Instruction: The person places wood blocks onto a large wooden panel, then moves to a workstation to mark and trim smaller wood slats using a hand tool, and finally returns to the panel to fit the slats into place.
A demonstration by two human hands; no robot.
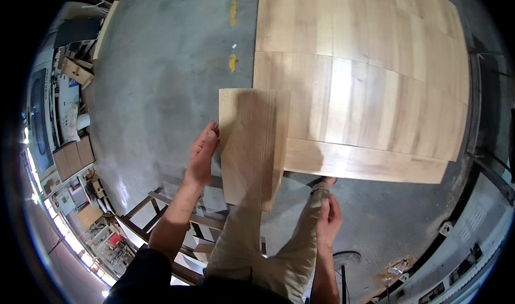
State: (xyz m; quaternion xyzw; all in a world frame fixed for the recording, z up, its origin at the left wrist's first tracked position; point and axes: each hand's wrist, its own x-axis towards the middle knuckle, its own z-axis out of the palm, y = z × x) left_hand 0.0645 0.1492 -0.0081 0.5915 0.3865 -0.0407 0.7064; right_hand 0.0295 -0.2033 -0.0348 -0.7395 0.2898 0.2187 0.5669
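Observation:
A pale wooden board [244, 143], either thick or several stacked, stands out in front of my legs; its near end reaches my left thigh. My left hand [203, 154] is alongside the board's left edge, fingers stretched out and close together. Its fingertips are at or very near the edge; whether they touch it I cannot make out. My right hand [328, 221] hangs beside my right knee with nothing visible in it, thumb and fingers apart. Just beyond it is the near edge of a wide layer of wooden planks [365, 100].
The grey floor [161, 89] has worn yellow marks [233, 62]. A dark frame [155, 210] stands at lower left, by my left forearm. Shelves and machines line the left side. A long metal machine [472, 229] runs along the right, with wood scraps [396, 269] near it.

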